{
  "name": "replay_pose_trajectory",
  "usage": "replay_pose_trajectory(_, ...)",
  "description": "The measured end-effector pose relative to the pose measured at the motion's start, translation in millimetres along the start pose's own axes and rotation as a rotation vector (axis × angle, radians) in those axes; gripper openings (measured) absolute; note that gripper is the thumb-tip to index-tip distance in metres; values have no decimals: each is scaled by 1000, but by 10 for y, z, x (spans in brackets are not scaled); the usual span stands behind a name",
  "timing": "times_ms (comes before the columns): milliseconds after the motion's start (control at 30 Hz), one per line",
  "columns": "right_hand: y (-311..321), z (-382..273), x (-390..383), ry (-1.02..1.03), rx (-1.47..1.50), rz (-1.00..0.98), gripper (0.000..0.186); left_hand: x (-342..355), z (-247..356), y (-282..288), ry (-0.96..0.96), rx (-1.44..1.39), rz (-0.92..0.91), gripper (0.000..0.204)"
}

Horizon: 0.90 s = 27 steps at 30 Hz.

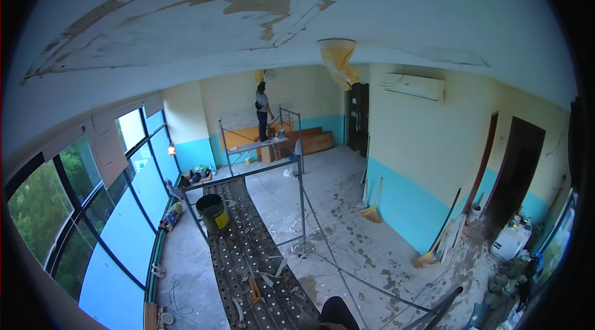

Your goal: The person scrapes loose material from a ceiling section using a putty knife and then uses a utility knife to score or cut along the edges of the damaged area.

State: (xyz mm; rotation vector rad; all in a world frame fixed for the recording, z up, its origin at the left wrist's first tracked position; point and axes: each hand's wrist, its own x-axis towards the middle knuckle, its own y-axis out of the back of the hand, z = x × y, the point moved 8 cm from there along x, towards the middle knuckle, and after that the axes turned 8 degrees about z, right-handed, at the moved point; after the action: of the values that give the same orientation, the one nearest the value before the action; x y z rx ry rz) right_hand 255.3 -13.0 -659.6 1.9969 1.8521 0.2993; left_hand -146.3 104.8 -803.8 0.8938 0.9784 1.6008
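Neither of my hands shows in the head view. I look out from a perforated metal scaffold deck high under a peeling white ceiling. A dark bucket with a yellow label stands on the deck ahead. Scraps and a small orange tool lie on the deck closer to me. At the bottom edge a dark rounded shape, perhaps my knee, pokes in.
Another person stands on a second scaffold at the far wall. Large windows run along the left. Brooms lean on the blue and cream right wall. An air conditioner hangs high; dark doors stand right. Rubble covers the floor.
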Motion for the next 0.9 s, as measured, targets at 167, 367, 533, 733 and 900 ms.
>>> replay_pose_trajectory(167, 31, -54, 8, 121, -31, 203, 45, -53, 33, 14, 77, -177, -25, 57)
replay_pose_trajectory(367, 575, -25, 307, 370, -248, 357, 48, -8, -63, 6, 94, -152, 27, 49)
replay_pose_trajectory(533, 2671, -2365, 91, 535, -550, 587, 31, 376, 70, -297, 87, -277, -25, 44)
replay_pose_trajectory(733, 3183, -5827, -1516, 1176, -1287, 1175, 35, 472, -46, -331, 115, -408, -56, 39)
replay_pose_trajectory(900, 3017, -6712, -2056, 1090, -1550, 1236, 35, 471, -62, -451, 91, -515, -95, 36)
